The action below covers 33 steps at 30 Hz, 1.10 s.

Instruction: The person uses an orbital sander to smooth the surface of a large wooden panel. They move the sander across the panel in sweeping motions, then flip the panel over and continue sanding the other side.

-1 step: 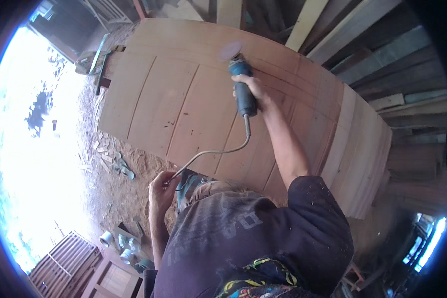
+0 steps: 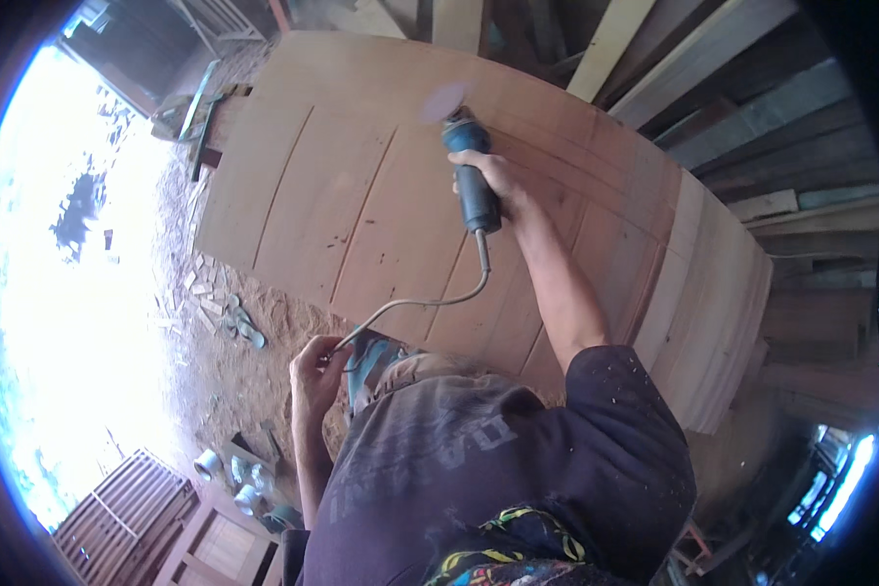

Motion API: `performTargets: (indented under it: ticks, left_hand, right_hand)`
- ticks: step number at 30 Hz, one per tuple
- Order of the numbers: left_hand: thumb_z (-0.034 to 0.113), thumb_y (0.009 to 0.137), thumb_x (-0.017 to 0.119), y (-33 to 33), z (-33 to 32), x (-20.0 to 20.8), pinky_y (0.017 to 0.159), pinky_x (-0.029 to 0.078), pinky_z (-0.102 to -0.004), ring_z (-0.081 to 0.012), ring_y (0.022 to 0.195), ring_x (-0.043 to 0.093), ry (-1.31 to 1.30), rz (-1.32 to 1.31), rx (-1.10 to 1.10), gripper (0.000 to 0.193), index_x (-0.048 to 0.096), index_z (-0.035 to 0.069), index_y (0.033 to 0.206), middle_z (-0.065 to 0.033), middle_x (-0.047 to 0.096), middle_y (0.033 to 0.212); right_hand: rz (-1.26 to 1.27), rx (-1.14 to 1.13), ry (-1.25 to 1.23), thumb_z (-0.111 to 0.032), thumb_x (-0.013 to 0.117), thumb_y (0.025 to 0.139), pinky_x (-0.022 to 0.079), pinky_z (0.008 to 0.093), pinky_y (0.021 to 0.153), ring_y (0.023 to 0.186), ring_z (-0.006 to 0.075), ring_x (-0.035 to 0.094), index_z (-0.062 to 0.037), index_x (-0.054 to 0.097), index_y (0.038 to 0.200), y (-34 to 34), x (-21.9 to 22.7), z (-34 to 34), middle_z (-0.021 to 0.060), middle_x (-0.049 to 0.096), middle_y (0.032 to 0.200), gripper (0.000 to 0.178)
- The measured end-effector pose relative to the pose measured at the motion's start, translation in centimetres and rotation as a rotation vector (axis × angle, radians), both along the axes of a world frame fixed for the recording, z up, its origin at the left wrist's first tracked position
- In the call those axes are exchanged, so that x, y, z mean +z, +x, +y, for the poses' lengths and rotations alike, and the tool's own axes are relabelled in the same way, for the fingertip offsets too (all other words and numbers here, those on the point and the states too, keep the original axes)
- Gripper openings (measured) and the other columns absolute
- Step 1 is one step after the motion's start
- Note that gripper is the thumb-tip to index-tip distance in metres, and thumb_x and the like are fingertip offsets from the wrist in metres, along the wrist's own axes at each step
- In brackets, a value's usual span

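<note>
My right hand (image 2: 495,176) is wrapped round the body of a blue and dark angle grinder (image 2: 477,186). At the grinder's head a round, pale purplish disc (image 2: 446,102), blurred, lies over the far part of a large wooden panel (image 2: 410,210). Long grooves divide the panel's reddish-brown surface, and a few dark marks dot it. From the grinder's rear end a grey power cord (image 2: 430,301) curves back toward me. My left hand (image 2: 316,366), beside the panel's near left edge, is closed on this cord and keeps it off to the side.
Long boards (image 2: 703,63) lean and lie beyond the panel and to its right. At the left, sandy ground holds wood scraps (image 2: 203,293) and a pair of sandals (image 2: 244,324). Slatted wooden frames (image 2: 127,513) and pale cans (image 2: 208,464) are at the lower left.
The grinder and my right hand have shifted slightly to the left over the panel. My left hand still holds the cord in nearly the same place.
</note>
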<state>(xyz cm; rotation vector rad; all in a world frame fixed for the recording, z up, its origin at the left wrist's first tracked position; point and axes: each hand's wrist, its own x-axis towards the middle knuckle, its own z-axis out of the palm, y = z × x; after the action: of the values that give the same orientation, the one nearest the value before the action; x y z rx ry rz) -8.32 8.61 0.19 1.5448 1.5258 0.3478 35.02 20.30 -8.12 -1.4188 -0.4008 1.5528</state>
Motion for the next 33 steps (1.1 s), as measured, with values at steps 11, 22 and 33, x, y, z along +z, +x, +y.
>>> performTargets:
  ticks: [11,22,33]
  left_hand:
    - [0.011,0.101,0.082,-6.5,2.6,-2.1,0.088,0.06,-0.0331,-0.0156,0.097,0.076,-0.084,-0.105,-0.035,0.022,0.08,0.001,0.12,-0.0066,0.083,0.105]
    - [0.014,0.099,0.085,-22.4,2.6,-6.3,0.084,0.06,-0.0325,-0.0149,0.094,0.077,-0.047,-0.152,0.009,0.021,0.082,0.004,0.117,-0.0067,0.081,0.097]
    - [0.017,0.1,0.086,-28.1,3.9,-5.7,0.081,0.057,-0.0319,-0.0118,0.088,0.073,0.015,-0.143,0.066,0.019,0.082,0.004,0.113,-0.004,0.082,0.096]
  right_hand:
    - [0.219,-0.201,-0.046,-0.037,0.082,0.098,0.061,0.0287,0.062,0.066,0.0172,0.07,-0.0015,0.067,0.104,-8.8,0.1,-8.4,0.0098,0.071,0.085,0.039]
    - [-0.071,-0.034,-0.12,-0.035,0.088,0.09,0.063,0.0341,0.064,0.07,0.0183,0.074,-0.0012,0.072,0.116,-25.2,-0.5,-9.2,0.0092,0.075,0.093,0.045]
    - [0.086,-0.114,0.027,-0.033,0.086,0.092,0.062,0.0356,0.062,0.066,0.0205,0.073,-0.0013,0.069,0.109,-30.2,-0.9,-0.8,0.0096,0.072,0.085,0.04]
